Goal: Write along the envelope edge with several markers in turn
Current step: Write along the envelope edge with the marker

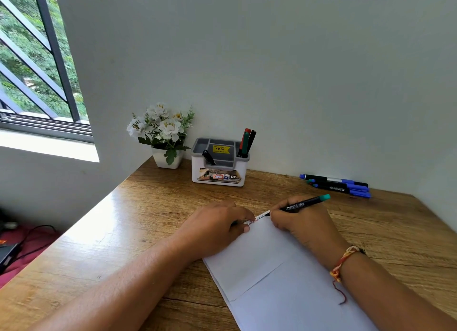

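One slim black marker (304, 203) pinched in right fingers (278, 214), left fingers (243, 214) pressing paper envelope (259, 256)

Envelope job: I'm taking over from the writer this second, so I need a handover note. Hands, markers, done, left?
Right hand grips the teal-ended marker, tip on the envelope's far edge.
Left hand presses that edge down.
Blue markers lie by the wall; more markers stand in the organiser.
Done: a few words written.
Left: rest of the edge, other markers.
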Action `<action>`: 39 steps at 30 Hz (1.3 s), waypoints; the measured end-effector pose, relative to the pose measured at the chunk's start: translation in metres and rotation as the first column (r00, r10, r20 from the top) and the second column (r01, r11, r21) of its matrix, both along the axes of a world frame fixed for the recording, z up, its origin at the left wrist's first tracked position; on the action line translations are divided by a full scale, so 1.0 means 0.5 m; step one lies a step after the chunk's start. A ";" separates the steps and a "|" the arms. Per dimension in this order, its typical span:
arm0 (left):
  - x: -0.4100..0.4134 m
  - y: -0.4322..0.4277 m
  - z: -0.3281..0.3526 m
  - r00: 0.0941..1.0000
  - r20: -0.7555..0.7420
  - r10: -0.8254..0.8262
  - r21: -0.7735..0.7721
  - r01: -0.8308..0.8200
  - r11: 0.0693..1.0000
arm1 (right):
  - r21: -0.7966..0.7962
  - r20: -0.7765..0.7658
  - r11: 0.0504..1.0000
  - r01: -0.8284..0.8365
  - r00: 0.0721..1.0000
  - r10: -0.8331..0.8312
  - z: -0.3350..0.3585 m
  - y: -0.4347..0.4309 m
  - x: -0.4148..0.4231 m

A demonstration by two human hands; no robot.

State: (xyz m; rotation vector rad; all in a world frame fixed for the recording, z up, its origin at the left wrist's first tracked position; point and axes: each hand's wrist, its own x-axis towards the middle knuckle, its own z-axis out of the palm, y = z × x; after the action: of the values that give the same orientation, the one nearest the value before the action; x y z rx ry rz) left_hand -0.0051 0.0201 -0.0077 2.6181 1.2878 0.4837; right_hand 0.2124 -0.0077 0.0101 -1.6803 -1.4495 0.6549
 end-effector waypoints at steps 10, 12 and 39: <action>0.001 -0.002 0.003 1.000 0.002 0.005 -0.008 -0.005 1.000 | -0.001 0.010 1.000 0.023 1.000 -0.023 -0.001 -0.001 0.000; 0.001 -0.001 0.004 1.000 -0.002 0.005 -0.006 -0.005 1.000 | -0.004 0.010 1.000 0.026 1.000 -0.026 -0.001 0.000 0.001; -0.001 -0.004 0.005 1.000 -0.006 0.014 -0.021 -0.014 1.000 | -0.011 -0.028 0.999 0.050 0.998 -0.051 0.000 0.001 0.000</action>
State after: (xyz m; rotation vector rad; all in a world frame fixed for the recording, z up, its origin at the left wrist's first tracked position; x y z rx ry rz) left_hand -0.0054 0.0183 -0.0054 2.5966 1.3060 0.4628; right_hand 0.2124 -0.0074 0.0102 -1.7031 -1.3812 0.6569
